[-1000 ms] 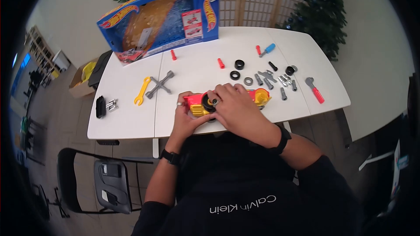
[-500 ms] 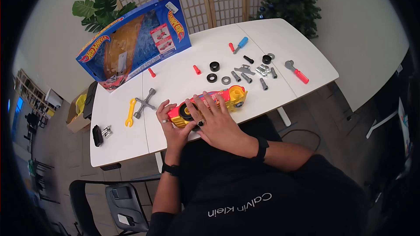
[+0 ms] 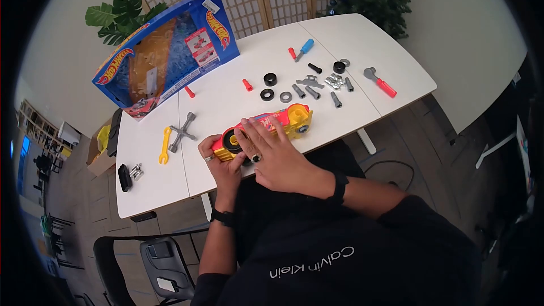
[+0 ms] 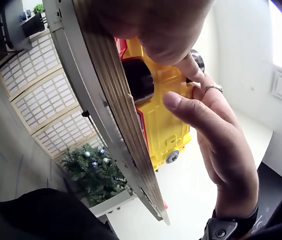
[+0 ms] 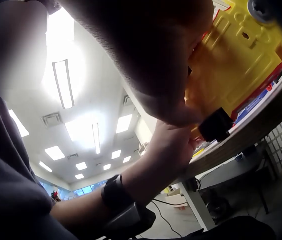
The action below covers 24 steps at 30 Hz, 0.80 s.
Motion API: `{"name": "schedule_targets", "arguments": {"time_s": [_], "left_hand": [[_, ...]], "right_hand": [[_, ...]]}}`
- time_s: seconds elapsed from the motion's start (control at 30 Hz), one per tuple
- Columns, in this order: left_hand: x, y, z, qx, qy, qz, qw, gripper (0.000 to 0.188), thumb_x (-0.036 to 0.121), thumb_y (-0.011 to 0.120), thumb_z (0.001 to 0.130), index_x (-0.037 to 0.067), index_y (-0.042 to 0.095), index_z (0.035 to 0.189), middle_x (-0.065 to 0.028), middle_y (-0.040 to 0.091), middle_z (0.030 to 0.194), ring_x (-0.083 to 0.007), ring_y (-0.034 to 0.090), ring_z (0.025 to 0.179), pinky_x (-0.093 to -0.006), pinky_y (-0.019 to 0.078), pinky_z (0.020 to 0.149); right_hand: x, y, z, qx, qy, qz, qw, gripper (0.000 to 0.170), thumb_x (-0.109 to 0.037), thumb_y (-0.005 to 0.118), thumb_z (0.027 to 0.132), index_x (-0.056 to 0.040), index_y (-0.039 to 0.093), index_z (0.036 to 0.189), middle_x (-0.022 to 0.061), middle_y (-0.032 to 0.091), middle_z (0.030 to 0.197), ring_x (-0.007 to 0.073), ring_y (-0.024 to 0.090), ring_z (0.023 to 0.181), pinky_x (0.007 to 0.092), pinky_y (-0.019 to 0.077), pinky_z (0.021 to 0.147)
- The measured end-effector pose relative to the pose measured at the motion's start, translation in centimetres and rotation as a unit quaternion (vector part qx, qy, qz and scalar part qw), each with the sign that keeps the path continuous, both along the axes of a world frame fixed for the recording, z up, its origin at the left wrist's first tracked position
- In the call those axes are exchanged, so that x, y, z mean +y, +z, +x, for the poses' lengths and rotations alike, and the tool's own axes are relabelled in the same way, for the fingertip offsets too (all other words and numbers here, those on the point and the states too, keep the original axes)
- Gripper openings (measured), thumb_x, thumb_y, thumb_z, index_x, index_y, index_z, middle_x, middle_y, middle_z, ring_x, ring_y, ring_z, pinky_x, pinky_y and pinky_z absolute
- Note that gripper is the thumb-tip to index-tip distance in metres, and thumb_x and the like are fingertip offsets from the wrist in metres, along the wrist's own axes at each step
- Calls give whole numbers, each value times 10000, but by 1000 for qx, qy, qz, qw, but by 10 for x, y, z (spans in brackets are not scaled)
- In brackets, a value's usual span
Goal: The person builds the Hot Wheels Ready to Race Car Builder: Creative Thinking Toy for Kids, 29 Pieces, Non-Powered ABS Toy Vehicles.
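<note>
Near the front edge of the table, a red-and-yellow toy car (image 3: pixel 297 114) lies tipped, its yellow underside (image 4: pixel 163 132) facing the person. My left hand (image 3: pixel 225 174) grips its left end beside a large black wheel (image 3: pixel 229 140) with a yellow hub. Across the upper side lies my right hand (image 3: pixel 281 161), fingers stretched over the body and the wheel. In the left wrist view the right thumb (image 4: pixel 173 101) is over the yellow underside, so this hand holds the car between thumb and fingers. The right palm hides part of the car.
Beyond the car lie loose black tyres (image 3: pixel 267 94), several grey bolts (image 3: pixel 336 100) and a red-handled ratchet (image 3: pixel 380 83). A yellow wrench (image 3: pixel 165 144) and grey cross wrench (image 3: pixel 182 132) lie left. The blue toy box (image 3: pixel 221 51) stands at the back left.
The right fingers, bunched at the wheel before, now stretch along the car's upper side. The left hand stays at its end. The head view has turned, shifting the table's contents leftward.
</note>
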<state>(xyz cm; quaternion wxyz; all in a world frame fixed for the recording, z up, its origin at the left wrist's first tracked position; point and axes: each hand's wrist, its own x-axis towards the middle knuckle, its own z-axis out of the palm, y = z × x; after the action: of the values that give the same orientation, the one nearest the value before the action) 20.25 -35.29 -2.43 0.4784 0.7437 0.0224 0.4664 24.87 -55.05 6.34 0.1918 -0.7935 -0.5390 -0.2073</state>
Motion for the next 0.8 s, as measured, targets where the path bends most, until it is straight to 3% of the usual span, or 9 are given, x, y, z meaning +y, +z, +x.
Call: {"name": "schedule_targets", "arguments": {"time_s": [0.07, 0.1, 0.13, 0.2, 0.27, 0.4, 0.47, 0.57, 0.8], "left_hand": [[3, 0, -3, 0, 11, 14, 1000, 833, 515, 938, 763, 31, 527, 1303, -113, 480, 1240, -285, 519, 1176, -407, 443, 1059], [5, 1, -4, 14, 20, 46, 999, 832, 495, 927, 797, 30, 493, 1334, -100, 470, 1250, -254, 524, 1185, -388, 444, 1072], [6, 0, -5, 29, 29, 77, 996, 831, 475, 916, 831, 30, 460, 1365, -88, 461, 1261, -223, 528, 1194, -370, 445, 1086], [3, 2, -4, 26, 26, 64, 997, 838, 492, 915, 825, 31, 462, 1359, -89, 458, 1261, -225, 522, 1197, -370, 438, 1091], [3, 2, -4, 19, 22, 54, 998, 845, 509, 914, 820, 33, 465, 1354, -89, 455, 1260, -227, 516, 1201, -371, 431, 1096], [3, 2, -4, 1, 9, 48, 999, 834, 537, 908, 806, 31, 494, 1324, -100, 450, 1249, -249, 506, 1195, -385, 433, 1080], [0, 3, -2, -10, -11, 14, 1000, 809, 527, 912, 798, 29, 521, 1302, -113, 451, 1235, -272, 499, 1183, -398, 437, 1060], [1, 3, -2, -10, 14, 45, 999, 788, 496, 916, 803, 30, 522, 1301, -116, 455, 1230, -275, 499, 1184, -402, 438, 1056], [-2, 13, -7, 13, 27, 64, 998, 738, 397, 918, 814, 40, 518, 1321, -138, 473, 1231, -305, 512, 1188, -418, 442, 1070]], "right_hand": [[-15, 24, 4, 43, 11, 45, 998, 841, -200, 642, 898, 64, 321, 1628, 255, 425, 1618, 429, 401, 1505, 697, 201, 1232], [-25, 23, 20, 12, -2, 110, 994, 665, -192, 628, 906, 54, 498, 1510, 210, 519, 1544, 408, 475, 1438, 706, 227, 1198], [-32, 29, 34, 27, -44, 204, 978, 492, -153, 650, 901, 31, 612, 1356, 173, 585, 1460, 380, 535, 1347, 657, 305, 1150], [-53, 45, 73, 60, -127, 288, 947, 283, -121, 679, 941, -5, 630, 1195, 148, 668, 1284, 365, 604, 1175, 519, 436, 1031], [-73, 46, 117, 138, -217, 226, 939, 262, -222, 667, 989, -29, 630, 1162, 176, 729, 1058, 399, 687, 1015, 514, 544, 870], [-82, 13, 165, 183, -304, 35, 934, 345, -342, 706, 981, -20, 731, 1104, 195, 748, 1069, 384, 702, 1074, 489, 566, 905], [-75, -4, 171, 102, -312, -74, 942, 383, -388, 733, 956, -21, 772, 1062, 201, 752, 1075, 367, 724, 1051, 476, 577, 909], [-68, -19, 180, 93, -314, -125, 937, 388, -399, 732, 948, -25, 775, 1042, 197, 761, 1065, 363, 749, 1009, 485, 591, 882], [-68, -15, 185, 136, -347, -73, 925, 274, -285, 788, 906, -21, 765, 975, 212, 770, 995, 358, 762, 981, 474, 609, 845]]}}
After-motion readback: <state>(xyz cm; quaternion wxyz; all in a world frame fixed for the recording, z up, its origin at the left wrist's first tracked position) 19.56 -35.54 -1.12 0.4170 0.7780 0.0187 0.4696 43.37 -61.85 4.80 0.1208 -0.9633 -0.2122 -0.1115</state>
